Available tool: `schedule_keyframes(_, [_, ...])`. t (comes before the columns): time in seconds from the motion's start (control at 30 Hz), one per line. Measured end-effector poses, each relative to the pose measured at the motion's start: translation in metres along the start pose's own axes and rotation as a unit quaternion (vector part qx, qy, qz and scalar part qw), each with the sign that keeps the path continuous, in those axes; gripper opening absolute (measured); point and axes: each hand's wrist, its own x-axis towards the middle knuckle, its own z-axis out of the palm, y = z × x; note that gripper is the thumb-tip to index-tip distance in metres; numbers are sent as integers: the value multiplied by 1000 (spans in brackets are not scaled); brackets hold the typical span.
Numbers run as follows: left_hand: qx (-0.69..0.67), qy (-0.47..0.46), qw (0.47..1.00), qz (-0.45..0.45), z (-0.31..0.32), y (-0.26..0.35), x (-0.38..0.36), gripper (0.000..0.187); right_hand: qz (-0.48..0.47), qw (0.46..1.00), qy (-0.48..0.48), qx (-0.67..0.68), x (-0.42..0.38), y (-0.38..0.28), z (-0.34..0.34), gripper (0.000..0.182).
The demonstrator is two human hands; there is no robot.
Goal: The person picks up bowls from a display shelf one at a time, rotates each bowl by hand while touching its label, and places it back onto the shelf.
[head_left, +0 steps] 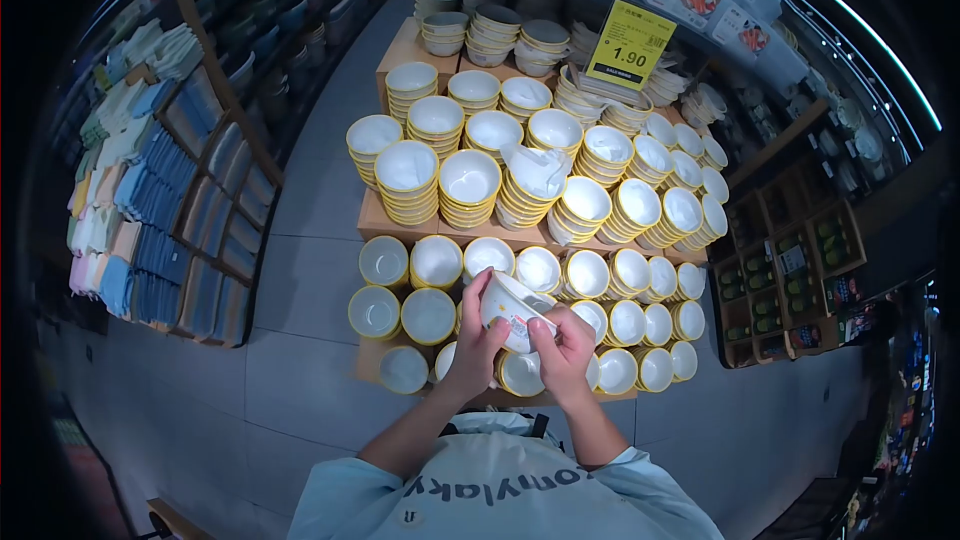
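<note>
A white bowl (509,304) with small printed marks and a label on its side is tilted between my two hands, close in front of my chest. My left hand (477,335) grips its left side, thumb against the outer wall. On the right side, my right hand (566,342) holds the bowl with its thumb near the label. Behind and below it stand rows of stacked white bowls (430,315) with yellow rims, partly hidden by my hands.
Taller bowl stacks (407,180) fill the upper step of the wooden display (375,212). A yellow price sign (628,45) stands at the back. Folded towels (150,180) sit on a rack to the left; a wooden shelf (790,270) stands right. Grey floor tiles (300,290) surround the display.
</note>
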Motion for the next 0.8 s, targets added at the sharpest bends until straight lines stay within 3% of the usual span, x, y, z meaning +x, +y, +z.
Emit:
schedule_keyframes(0.03, [-82,-8,997,6,-6,-5,0,75,-19,1000,-5,-15,1,-2,7,16])
schedule_keyframes(0.07, [-81,-6,997,9,-13,-9,-4,75,-21,1000,-8,-14,3,-1,15,16])
schedule_keyframes(0.13, [-228,39,972,-50,-18,3,-6,79,-110,990,-32,-77,6,1,31,15])
schedule_keyframes(0.17, [-286,39,953,-92,-28,5,-9,78,-111,989,-35,-92,6,-2,39,14])
schedule_keyframes(0.2, [-288,37,953,-88,-33,12,-10,78,-115,988,-36,-94,7,-3,50,14])
schedule_keyframes(0.27, [-293,81,941,-147,-44,27,-13,75,-216,966,-69,-126,7,0,70,15])
schedule_keyframes(0.4, [-294,74,943,-141,-86,6,-16,76,-157,962,-178,-133,7,-6,82,33])
schedule_keyframes(0.43, [-307,69,937,-152,-90,4,-17,79,-105,954,-234,-155,4,2,79,69])
schedule_keyframes(0.47, [-310,73,935,-158,-90,4,-21,79,-98,954,-238,-156,2,1,76,69])
schedule_keyframes(0.53, [-295,47,937,-180,-90,10,-22,81,54,951,-284,-108,5,-1,71,104])
schedule_keyframes(0.57, [-291,34,941,-169,-94,0,-24,82,60,934,-335,-106,4,12,64,124])
schedule_keyframes(0.67, [-321,11,925,-204,-96,1,-26,81,118,926,-347,-93,10,8,59,125])
schedule_keyframes(0.8, [-316,15,925,-208,-98,-3,-25,81,95,916,-367,-129,20,2,61,127])
